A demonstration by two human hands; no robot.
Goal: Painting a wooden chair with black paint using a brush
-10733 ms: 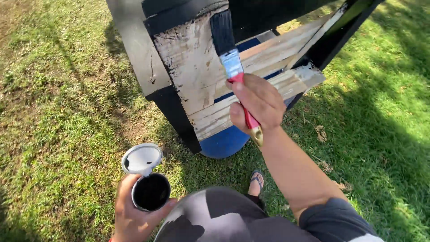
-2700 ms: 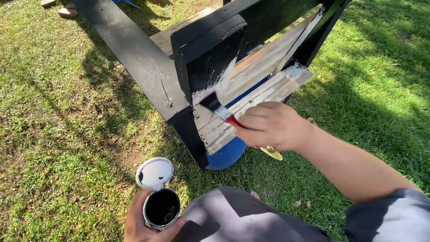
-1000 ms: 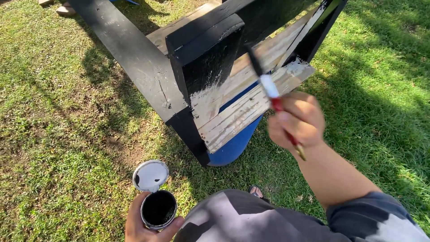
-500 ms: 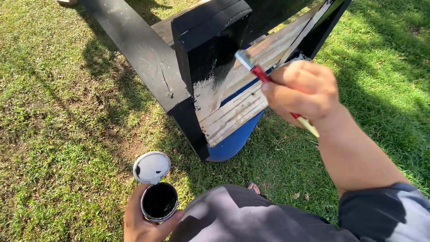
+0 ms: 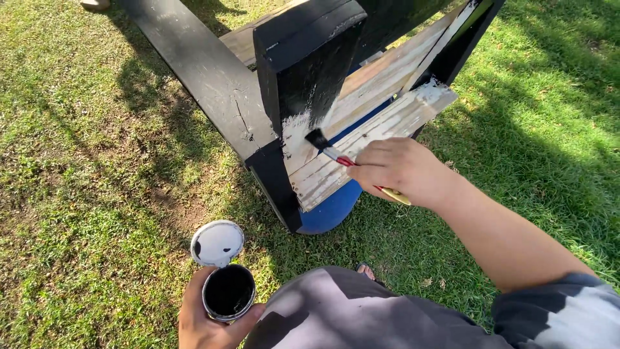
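Note:
My right hand [image 5: 402, 172] grips a paintbrush [image 5: 336, 155] with a red and yellow handle, its black bristles touching the bare whitish patch of a wooden board [image 5: 294, 139]. That board belongs to a wooden frame [image 5: 310, 58] painted black on its upper part. My left hand [image 5: 200, 317] holds an open can of black paint [image 5: 228, 292] low at the bottom, with the can's round lid [image 5: 217, 243] pinched against its far rim.
A long black beam [image 5: 194, 64] runs up to the left over the grass. Unpainted slats [image 5: 381, 123] slope to the right. A blue barrel [image 5: 329, 210] sits under the frame. My knee [image 5: 349, 317] and a sandalled foot [image 5: 365, 270] are below.
My right hand has come down and left, bringing the brush from the upper slats to the bare patch on the black board. The can has stayed in my left hand.

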